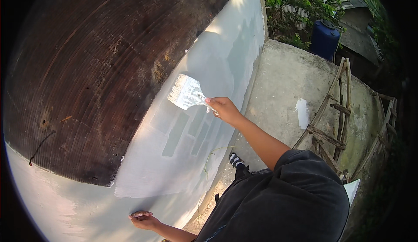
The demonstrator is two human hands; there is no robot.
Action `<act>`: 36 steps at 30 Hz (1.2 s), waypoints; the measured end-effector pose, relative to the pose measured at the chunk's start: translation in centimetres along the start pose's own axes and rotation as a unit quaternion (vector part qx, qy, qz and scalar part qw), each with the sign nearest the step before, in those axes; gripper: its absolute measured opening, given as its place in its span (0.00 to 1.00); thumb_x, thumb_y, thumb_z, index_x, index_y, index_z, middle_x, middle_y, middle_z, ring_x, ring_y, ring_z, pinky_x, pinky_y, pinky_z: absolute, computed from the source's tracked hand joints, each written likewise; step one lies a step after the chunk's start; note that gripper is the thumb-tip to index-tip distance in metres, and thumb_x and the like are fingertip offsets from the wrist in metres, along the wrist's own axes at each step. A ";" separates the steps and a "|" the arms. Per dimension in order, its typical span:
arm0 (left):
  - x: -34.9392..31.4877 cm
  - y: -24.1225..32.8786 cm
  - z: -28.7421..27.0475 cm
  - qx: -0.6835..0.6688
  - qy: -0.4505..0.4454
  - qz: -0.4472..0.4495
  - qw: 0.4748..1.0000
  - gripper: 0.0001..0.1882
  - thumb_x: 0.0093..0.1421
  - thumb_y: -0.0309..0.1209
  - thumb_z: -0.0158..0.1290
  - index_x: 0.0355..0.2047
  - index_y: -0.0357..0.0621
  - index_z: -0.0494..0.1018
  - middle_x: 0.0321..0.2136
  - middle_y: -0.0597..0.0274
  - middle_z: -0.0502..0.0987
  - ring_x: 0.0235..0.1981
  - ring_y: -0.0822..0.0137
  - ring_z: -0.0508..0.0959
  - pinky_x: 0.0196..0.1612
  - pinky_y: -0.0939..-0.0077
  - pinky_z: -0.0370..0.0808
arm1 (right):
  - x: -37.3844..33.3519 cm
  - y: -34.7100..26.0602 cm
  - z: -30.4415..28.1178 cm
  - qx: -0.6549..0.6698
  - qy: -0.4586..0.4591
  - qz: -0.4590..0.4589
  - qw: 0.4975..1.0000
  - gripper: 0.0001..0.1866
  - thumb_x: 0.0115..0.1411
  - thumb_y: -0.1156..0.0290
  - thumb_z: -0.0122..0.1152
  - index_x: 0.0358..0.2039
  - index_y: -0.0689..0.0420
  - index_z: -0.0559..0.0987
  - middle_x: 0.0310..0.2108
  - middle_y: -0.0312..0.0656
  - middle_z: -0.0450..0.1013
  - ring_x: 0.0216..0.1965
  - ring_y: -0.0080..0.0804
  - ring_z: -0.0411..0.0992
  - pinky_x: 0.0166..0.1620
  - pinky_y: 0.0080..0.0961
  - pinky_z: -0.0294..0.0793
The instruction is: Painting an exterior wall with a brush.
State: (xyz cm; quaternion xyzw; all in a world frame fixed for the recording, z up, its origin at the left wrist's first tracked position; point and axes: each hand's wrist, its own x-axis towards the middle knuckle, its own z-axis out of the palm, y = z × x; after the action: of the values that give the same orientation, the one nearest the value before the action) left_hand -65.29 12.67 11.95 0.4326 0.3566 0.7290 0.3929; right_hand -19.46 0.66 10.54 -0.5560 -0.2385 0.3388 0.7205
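Note:
A wide paintbrush [190, 94], its pale bristles and handle smeared with white paint, is gripped by the handle in my right hand [223, 109]. Its bristles point up and left, by the wall just beside the edge of a dark brown corrugated sheet [100, 76]; whether they touch the wall I cannot tell. Fresh-looking white paint covers much of the wall [143, 168], with grey-green patches [176, 135] showing through. Lower left, my left hand [144, 220] is close to the wall, fingers loosely bent and apart, nothing visible in it.
Wooden ladder-like frames [333, 115] stand on the concrete floor [283, 72] at right, near a white paint patch [302, 113]. Farther off are a blue tank [325, 39] and leafy plants [300, 2]. A thin green stem [208, 160] hangs before the wall.

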 end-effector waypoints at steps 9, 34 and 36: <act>-0.2 0.0 0.3 0.012 -0.030 0.002 0.999 0.24 0.64 0.45 0.37 0.15 0.45 0.62 0.09 0.66 0.61 0.08 0.72 0.62 0.09 0.80 0.59 | -1.8 6.2 2.7 -0.006 0.004 0.038 0.999 0.23 0.61 0.51 0.50 0.28 0.61 0.78 0.14 0.28 0.57 0.16 0.15 0.54 0.21 0.17 0.54; 0.0 0.0 -0.3 0.018 -0.036 0.001 0.999 0.24 0.64 0.45 0.38 0.15 0.45 0.63 0.09 0.66 0.62 0.07 0.72 0.62 0.09 0.81 0.60 | -4.2 -0.7 4.5 -0.039 -0.083 -0.041 0.995 0.22 0.61 0.52 0.50 0.22 0.59 0.75 0.11 0.29 0.57 0.14 0.17 0.54 0.20 0.20 0.55; -0.1 0.1 -0.2 0.017 -0.037 0.004 0.999 0.24 0.64 0.45 0.38 0.15 0.45 0.63 0.09 0.66 0.62 0.07 0.72 0.62 0.09 0.81 0.60 | -4.3 -3.1 6.3 -0.045 -0.097 -0.041 0.993 0.22 0.62 0.53 0.49 0.22 0.59 0.74 0.11 0.29 0.56 0.14 0.16 0.53 0.20 0.19 0.54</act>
State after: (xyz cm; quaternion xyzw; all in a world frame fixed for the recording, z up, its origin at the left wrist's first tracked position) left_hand -65.52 12.53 11.94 0.4673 0.3519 0.7080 0.3957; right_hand -26.17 1.02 15.33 -0.5421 -0.3445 0.3500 0.6819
